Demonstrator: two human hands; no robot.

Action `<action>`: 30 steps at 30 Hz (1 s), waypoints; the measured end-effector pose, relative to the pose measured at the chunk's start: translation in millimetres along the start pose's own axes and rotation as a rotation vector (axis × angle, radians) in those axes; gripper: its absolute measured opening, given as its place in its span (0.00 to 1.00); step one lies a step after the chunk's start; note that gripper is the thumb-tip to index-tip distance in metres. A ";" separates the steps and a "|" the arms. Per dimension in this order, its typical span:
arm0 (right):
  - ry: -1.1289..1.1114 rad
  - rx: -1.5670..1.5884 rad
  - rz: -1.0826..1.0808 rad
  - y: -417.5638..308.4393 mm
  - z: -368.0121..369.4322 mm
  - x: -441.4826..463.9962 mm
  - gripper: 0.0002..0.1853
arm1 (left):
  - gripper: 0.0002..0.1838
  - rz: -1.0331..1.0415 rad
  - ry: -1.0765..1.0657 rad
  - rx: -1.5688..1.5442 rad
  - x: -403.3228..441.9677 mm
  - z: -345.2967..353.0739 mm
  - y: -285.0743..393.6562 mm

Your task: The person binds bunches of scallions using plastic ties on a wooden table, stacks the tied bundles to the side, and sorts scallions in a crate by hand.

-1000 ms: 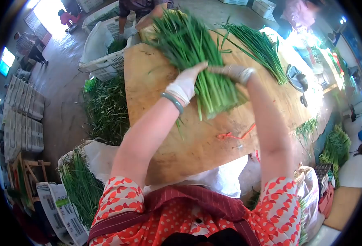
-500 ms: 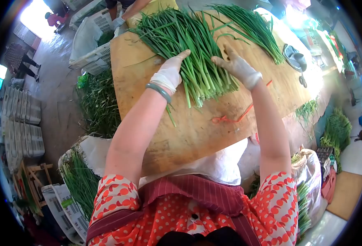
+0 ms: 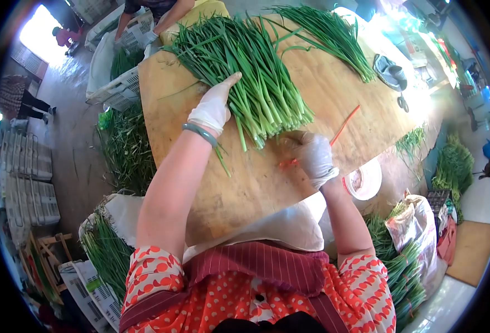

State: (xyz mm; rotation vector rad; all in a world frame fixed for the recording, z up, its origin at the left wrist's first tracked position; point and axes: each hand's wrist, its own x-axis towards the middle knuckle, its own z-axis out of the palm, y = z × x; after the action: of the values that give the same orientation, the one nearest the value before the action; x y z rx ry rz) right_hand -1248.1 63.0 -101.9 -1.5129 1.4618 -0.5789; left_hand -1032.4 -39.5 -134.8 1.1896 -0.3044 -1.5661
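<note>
A large bunch of garlic chives (image 3: 256, 83) lies on the wooden board (image 3: 200, 183), its pale cut ends toward me. My left hand (image 3: 214, 105), white-gloved, cups the left side of the bunch, with the thumb over the leaves and the other fingers hidden beneath. In a gloved blur, my right hand (image 3: 311, 155) is bent low over the board, just below the stem ends. An orange-red tie (image 3: 346, 125) passes under or beside it; whether the fingers grip the tie cannot be made out.
A smaller chive bunch (image 3: 333, 41) lies at the far right of the board, near a grey cloth-like item (image 3: 390, 72) and scissors (image 3: 403, 102). Beyond the left edge, another person's arm (image 3: 173, 14) reaches by a white crate (image 3: 114, 91). A white bucket (image 3: 365, 180) stands below right.
My right hand has left the bunch's right side and come down toward me, over the orange-red tie. My left hand stays at the bunch. The whole view has shifted slightly.
</note>
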 end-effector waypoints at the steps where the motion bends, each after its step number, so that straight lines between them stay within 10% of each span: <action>1: 0.000 0.000 -0.003 0.5 2.3 0.1 0.13 | 0.18 -0.030 -0.013 0.007 -0.4 -1.6 0.9; 21: 0.449 -0.455 -0.302 38.7 43.6 32.5 0.12 | 0.20 0.043 -0.089 -0.061 -7.3 -3.2 -5.8; 23: 0.362 -0.570 -0.500 31.6 36.4 20.0 0.12 | 0.18 0.002 -0.152 -0.080 -3.1 -7.6 -6.8; 24: 0.179 -0.571 -0.250 29.0 28.2 18.1 0.14 | 0.18 -0.008 -0.238 -0.155 -12.6 -7.3 -5.9; 25: 0.108 -0.473 -0.433 46.7 13.3 19.0 0.16 | 0.17 0.048 -0.306 -0.180 -19.9 -8.7 -6.0; 27: -0.022 0.117 0.015 5.9 -24.7 2.7 0.14 | 0.16 0.118 -0.351 -0.152 -18.8 -12.8 -10.6; 30: 0.251 0.102 -0.389 9.1 -77.5 41.2 0.16 | 0.21 0.139 -0.208 -0.092 -7.9 -5.8 -13.1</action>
State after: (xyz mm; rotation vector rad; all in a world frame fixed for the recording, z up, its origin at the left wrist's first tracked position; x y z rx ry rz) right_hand -1310.2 2.8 -84.4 -1.7006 1.3011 -1.0936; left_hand -1036.2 -25.7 -142.8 0.9166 -0.4367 -1.5664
